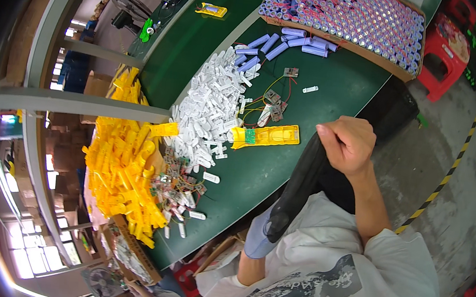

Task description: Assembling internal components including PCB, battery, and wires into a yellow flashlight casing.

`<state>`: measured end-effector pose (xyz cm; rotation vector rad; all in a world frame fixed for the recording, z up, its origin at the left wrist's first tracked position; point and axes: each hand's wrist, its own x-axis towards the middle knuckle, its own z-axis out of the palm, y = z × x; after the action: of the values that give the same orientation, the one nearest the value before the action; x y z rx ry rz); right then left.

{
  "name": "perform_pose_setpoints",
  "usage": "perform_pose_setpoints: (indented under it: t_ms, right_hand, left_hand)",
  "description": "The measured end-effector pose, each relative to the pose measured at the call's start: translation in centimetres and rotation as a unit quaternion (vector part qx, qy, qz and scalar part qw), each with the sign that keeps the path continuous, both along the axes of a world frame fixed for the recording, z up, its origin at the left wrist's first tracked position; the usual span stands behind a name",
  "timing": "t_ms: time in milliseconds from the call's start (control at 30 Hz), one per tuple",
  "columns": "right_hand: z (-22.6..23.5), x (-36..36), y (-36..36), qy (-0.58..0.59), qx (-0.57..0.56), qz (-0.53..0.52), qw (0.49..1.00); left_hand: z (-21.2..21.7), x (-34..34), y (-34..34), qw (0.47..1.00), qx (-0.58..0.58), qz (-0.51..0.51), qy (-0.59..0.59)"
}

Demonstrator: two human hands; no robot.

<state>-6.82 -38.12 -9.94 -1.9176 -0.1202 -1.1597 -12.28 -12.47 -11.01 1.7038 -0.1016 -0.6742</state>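
One long black object [303, 177] lies between left grip [260, 237] and right grip [352, 145].

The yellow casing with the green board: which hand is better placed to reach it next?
Probably the right hand: it appears nearer the yellow casing, roughly level with it in view. The gloved left hand is farther off, down by the white shirt.

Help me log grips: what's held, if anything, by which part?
A long black thing: right hand appears to hold its far end; left hand is at its near end, grip unclear.
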Motion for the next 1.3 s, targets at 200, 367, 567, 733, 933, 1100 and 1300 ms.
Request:
perform_pose_setpoints:
  t_ms: [200, 367, 567, 733, 933, 1100, 1300]
  right_hand:
    - [0.9, -1.1, 1.9, 0.120, 0.052, 0.177, 0.975]
    - [1.5, 0.1, 3.4, 0.118, 0.054, 0.218, 0.967]
    - [-0.2, -0.2, 2.3, 0.177, 0.014, 0.140, 0.974]
    - [-1.2, 0.8, -1.1, 0.111, 0.046, -0.123, 0.985]
    - [2.4, 1.9, -12.0, -0.030, 0.290, -0.248, 0.924]
    - [6.4, 3.4, -7.9, -0.051, 0.199, -0.105, 0.973]
    - [10.9, 4.8, -3.9, 0.071, 0.002, 0.125, 0.990]
  left_hand:
    - [-0.1, 1.8, -1.7, 0.960, 0.154, 0.017, -0.232]
    - [0.4, 2.5, -4.5, 0.909, 0.164, 0.014, -0.382]
    - [0.0, 3.1, -6.4, 0.963, 0.108, 0.019, -0.245]
    - [-4.5, -0.2, -5.0, 0.944, -0.312, -0.065, -0.089]
    - [-2.0, 0.8, 4.3, 0.900, -0.292, -0.302, 0.114]
    - [-5.6, -1.4, 1.5, 0.883, 0.274, -0.210, -0.317]
    - [-16.7, -0.4, -2.2, 0.917, 0.291, -0.170, -0.214]
